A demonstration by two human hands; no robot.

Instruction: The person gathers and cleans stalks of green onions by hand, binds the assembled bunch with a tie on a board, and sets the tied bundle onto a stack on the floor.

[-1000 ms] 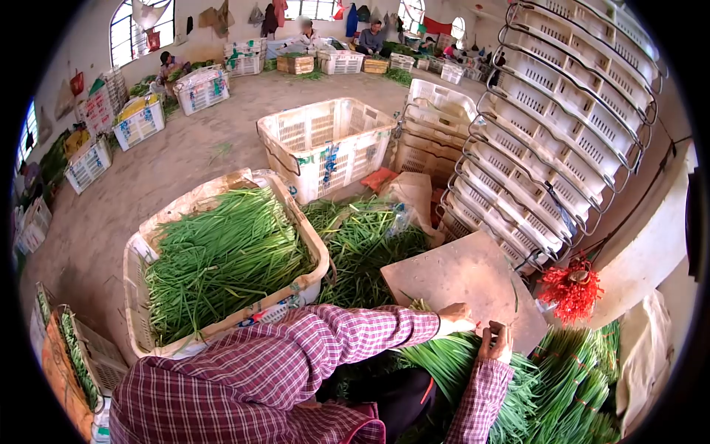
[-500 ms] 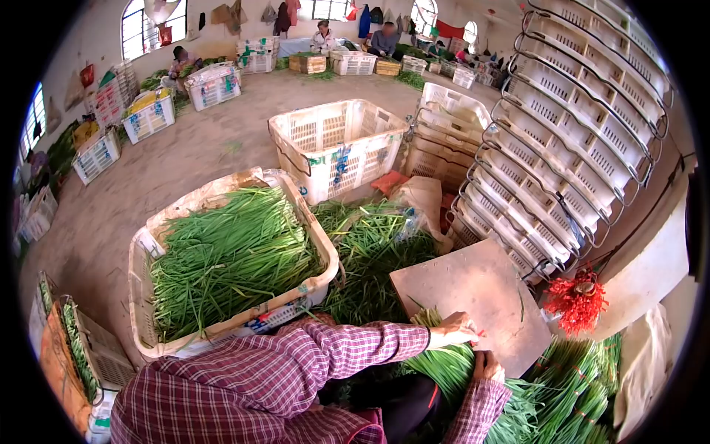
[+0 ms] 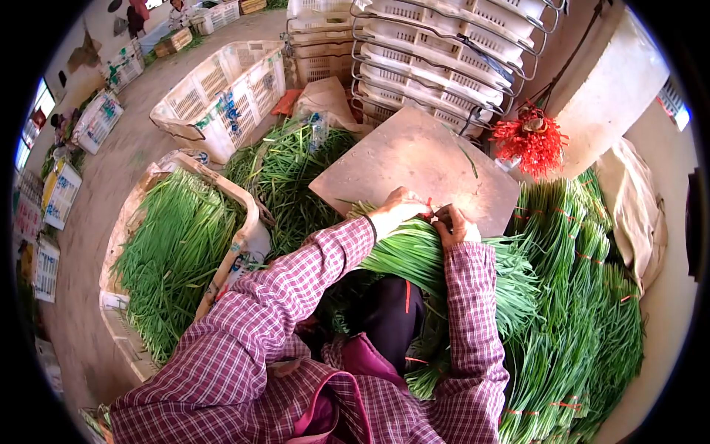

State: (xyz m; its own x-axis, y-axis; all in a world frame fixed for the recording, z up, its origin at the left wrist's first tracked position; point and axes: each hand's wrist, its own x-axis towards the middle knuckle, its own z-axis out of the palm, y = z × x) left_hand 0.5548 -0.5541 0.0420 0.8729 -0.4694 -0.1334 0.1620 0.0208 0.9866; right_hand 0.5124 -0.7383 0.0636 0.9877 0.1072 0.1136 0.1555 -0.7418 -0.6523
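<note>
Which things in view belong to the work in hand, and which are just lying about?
Part of the work:
- held greens
- red tie
- board
- likely: tied bundles, hanging red strands, crated greens

Apparently lying about:
- crate stack
- large open crate
- pale cloth

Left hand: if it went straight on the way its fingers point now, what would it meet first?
Past the red tie it appears to pinch, the left hand would likely meet the right hand first; depth is unclear, so they may already touch.
</note>
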